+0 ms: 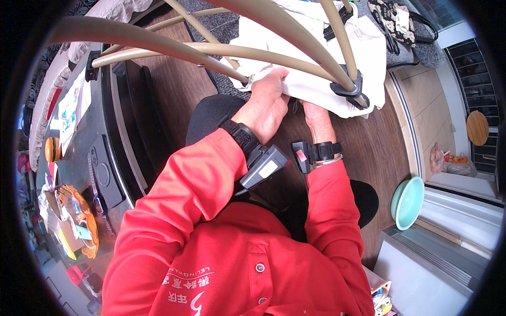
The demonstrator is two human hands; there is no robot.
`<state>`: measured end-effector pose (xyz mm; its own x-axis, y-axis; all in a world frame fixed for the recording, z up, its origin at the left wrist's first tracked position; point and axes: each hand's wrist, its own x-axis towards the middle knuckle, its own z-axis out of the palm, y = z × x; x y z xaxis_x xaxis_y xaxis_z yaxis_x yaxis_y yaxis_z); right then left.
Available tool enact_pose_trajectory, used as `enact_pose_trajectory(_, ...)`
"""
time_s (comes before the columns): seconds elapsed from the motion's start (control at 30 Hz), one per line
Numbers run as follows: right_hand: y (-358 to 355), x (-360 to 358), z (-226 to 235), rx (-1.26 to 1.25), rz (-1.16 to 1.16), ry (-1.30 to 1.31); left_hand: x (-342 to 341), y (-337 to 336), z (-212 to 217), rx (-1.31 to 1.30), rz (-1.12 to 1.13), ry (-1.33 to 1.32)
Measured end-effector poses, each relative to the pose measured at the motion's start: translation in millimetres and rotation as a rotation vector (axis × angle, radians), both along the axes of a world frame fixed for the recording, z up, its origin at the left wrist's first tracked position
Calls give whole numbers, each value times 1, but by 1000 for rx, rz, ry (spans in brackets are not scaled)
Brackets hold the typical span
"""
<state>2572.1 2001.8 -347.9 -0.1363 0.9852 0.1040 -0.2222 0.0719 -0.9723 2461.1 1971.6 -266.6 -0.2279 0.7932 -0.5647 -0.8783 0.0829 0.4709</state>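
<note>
A large white cloth [358, 47] is spread among the legs of a beige tubular frame [287, 31] with black plastic joints. My left hand [266, 102] is closed on the near left edge of the cloth, close to the end of one tube. Just to its right, my right hand [318, 118] reaches up to the cloth's near edge. The cloth covers the fingers of this hand, so their grip is hidden. A short dark cord [294, 105] hangs between the two hands. Both wrists carry black strapped-on devices.
On the left stands a dark table [113, 158] with an orange tray [89, 221] and a toy burger [52, 149]. A mint-green basin [408, 203] leans at the right, near a white appliance [416, 274]. A floral bag [392, 23] lies at the back right.
</note>
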Motion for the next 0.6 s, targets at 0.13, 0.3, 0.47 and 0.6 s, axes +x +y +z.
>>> enact_pose_trajectory(0.13,-1,-4,3,67,-12,-61,0,0,-1,-11,-8,5)
enact_pose_trajectory(0.3,-4,-7,11,122,-31,-183,1,-2,5,-47,-22,78)
enact_pose_trajectory(0.47,-2,-9,12,104,22,-219,1,-7,14,-82,-55,147)
enact_pose_trajectory(0.6,-2,-7,13,-37,76,-192,-2,-16,17,-78,-152,207)
